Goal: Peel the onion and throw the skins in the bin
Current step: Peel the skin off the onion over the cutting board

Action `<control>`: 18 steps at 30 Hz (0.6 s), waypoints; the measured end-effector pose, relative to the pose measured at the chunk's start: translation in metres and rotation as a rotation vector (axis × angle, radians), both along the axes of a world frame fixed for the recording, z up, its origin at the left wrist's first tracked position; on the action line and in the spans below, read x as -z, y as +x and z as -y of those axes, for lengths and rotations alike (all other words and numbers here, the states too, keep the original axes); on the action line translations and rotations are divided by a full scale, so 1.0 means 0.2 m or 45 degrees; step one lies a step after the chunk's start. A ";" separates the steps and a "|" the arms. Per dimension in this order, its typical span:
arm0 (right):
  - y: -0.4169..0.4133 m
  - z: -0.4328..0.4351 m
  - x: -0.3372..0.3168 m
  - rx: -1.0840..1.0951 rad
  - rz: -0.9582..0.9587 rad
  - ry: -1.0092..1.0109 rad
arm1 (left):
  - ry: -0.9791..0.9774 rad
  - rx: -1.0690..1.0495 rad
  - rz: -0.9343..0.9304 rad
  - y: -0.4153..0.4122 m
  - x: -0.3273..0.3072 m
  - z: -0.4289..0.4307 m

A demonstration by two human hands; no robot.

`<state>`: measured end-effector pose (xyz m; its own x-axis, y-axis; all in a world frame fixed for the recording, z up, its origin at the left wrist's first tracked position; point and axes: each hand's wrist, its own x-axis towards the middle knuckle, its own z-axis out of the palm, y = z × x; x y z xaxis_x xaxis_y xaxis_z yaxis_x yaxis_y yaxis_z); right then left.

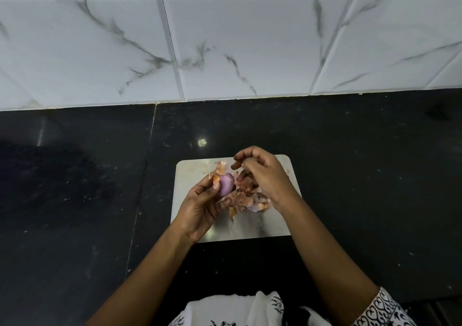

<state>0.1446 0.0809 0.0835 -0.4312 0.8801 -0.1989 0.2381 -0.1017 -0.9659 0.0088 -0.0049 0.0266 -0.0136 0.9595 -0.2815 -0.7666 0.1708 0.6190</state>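
A small purple onion (226,183) with most of its skin off sits in my left hand (202,205), gripped between thumb and fingers above a steel cutting board (190,173). An orange flap of skin (221,167) still hangs at the onion's top. My right hand (262,173) hovers just right of the onion with curled fingers, and its fingertips pinch a thin bit of skin. A heap of loose onion skins (250,198) lies on the board under and between my hands. No bin is in view.
The board lies on a black stone counter (362,175) speckled with small crumbs. A white marble-patterned tiled wall (225,38) rises behind it. A black-and-white patterned garment (240,308) shows at the bottom edge.
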 end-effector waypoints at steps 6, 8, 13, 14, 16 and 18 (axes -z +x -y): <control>0.00 0.02 0.01 -0.334 0.277 0.252 | 0.018 -0.032 -0.179 0.02 -0.01 0.00; 0.00 0.02 0.02 -0.319 0.295 0.336 | 0.010 -0.048 -0.222 0.02 -0.01 0.00; 0.00 0.01 0.03 -0.243 0.279 0.439 | 0.059 -0.075 -0.307 0.02 -0.01 0.01; 0.00 0.01 0.03 -0.230 0.293 0.454 | 0.052 -0.084 -0.325 0.02 0.00 0.00; 0.00 0.01 0.03 -0.203 0.314 0.485 | 0.044 -0.096 -0.352 0.03 -0.01 0.00; 0.00 0.02 0.02 -0.146 0.316 0.497 | 0.057 -0.112 -0.362 0.02 0.00 0.00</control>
